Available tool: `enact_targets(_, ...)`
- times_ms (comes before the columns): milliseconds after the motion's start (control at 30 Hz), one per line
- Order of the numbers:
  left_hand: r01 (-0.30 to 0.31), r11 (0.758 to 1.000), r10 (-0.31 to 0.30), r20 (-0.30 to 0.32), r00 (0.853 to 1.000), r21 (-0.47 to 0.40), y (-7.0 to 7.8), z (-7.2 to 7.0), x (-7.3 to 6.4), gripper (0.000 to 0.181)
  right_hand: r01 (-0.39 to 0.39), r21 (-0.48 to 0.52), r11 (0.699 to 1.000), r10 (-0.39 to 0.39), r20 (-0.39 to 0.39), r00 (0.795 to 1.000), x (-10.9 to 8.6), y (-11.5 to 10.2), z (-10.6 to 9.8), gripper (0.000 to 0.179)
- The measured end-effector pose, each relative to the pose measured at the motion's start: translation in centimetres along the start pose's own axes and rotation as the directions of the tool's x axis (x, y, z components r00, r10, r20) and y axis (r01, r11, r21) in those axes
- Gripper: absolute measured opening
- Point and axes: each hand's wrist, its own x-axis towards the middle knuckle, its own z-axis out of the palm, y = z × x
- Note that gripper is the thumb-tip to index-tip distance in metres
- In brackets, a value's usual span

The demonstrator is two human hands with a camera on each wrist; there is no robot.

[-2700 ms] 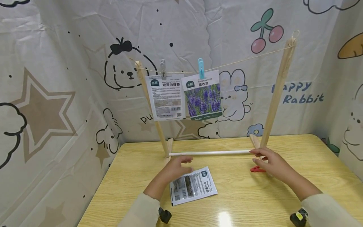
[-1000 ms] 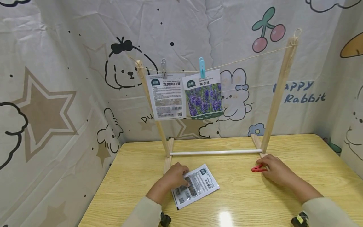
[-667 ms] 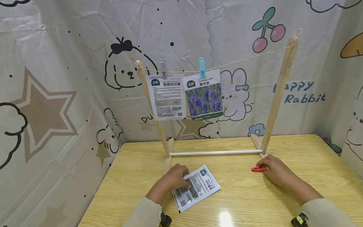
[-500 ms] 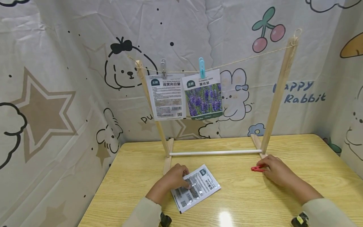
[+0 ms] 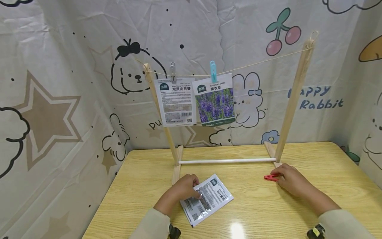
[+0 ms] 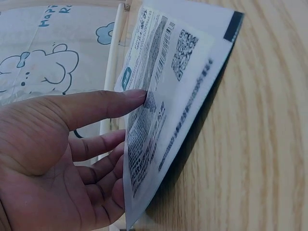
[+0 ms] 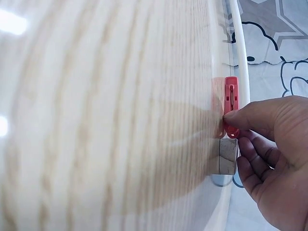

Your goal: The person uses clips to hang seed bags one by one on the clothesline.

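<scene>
My left hand (image 5: 185,188) pinches a white seed packet (image 5: 209,199) by its far-left edge. In the left wrist view the thumb presses the printed face and the other fingers go behind the packet (image 6: 192,72), which is tilted up from the table. On the right, my right hand (image 5: 289,179) pinches a red clothespin (image 5: 271,178) between thumb and fingers; the clothespin (image 7: 231,103) shows clearly in the right wrist view. Two more packets hang on a string: a text-covered one (image 5: 176,106) under a grey clothespin (image 5: 172,72), and a lavender one (image 5: 215,103) under a blue clothespin (image 5: 213,71).
A wooden frame holds the string between a left post (image 5: 158,106) and a taller-looking right post (image 5: 293,103). A white rod (image 5: 226,161) joins their bases on the wood-grain table (image 5: 253,212). A printed cloth (image 5: 191,26) hangs behind.
My left hand has come down and taken hold of the packet, which has turned slightly and tilted up. My right hand has left the rod's end and now holds the red clothespin.
</scene>
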Motion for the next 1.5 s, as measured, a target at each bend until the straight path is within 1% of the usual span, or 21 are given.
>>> enact_targets(233, -0.028, 1.0, 0.028, -0.003, 1.0, 0.001, 0.09, -0.11, 0.13, 0.035, 0.008, 0.002, 1.0, -0.008, -0.007, 1.0, 0.01, 0.26, 0.0, 0.025)
enact_targets(367, -0.027, 1.0, 0.027, -0.014, 1.0, -0.014, 0.14, -0.11, 0.06, 0.026, 0.013, 0.008, 1.0, -0.013, -0.016, 1.0, 0.05, 0.22, 0.05, 0.024)
enact_targets(467, -0.014, 0.999, 0.013, -0.022, 1.0, -0.031, 0.19, -0.08, -0.01, 0.019, 0.016, 0.022, 1.0, -0.015, -0.023, 1.0, 0.08, 0.19, 0.0, 0.024)
enact_targets(633, -0.018, 0.999, 0.016, -0.035, 0.999, -0.052, 0.21, 0.0, -0.18, 0.008, -0.005, 0.056, 0.998, 0.006, -0.012, 1.0, 0.07, 0.16, -0.2, 0.025)
enact_targets(833, -0.046, 0.998, 0.044, -0.037, 0.998, -0.054, 0.13, 0.13, -0.22, 0.014, -0.014, 0.056, 0.998, 0.015, -0.012, 1.0, 0.0, -0.07, -0.37, 0.024)
enact_targets(967, -0.047, 0.997, 0.045, -0.035, 0.998, -0.061, 0.09, 0.09, -0.08, 0.014, -0.01, 0.058, 0.998, 0.011, -0.013, 1.0, -0.01, -0.14, -0.47, 0.023)
enact_targets(1133, -0.04, 0.994, 0.036, -0.04, 0.999, -0.099, 0.2, -0.06, -0.06, 0.014, -0.006, 0.065, 0.998, 0.007, -0.017, 1.0, -0.09, -0.23, -0.59, 0.023)
enact_targets(1367, -0.067, 0.984, 0.056, -0.068, 0.996, -0.166, 0.44, -0.2, 0.22, 0.013, 0.007, 0.083, 0.997, -0.004, -0.034, 0.999, -0.21, -0.21, -0.74, 0.024)
enact_targets(1500, -0.071, 0.981, 0.058, -0.073, 0.996, -0.18, 0.61, -0.37, 0.39, 0.012, -0.005, 0.097, 0.995, 0.008, -0.031, 0.999, -0.26, -0.2, -0.87, 0.025)
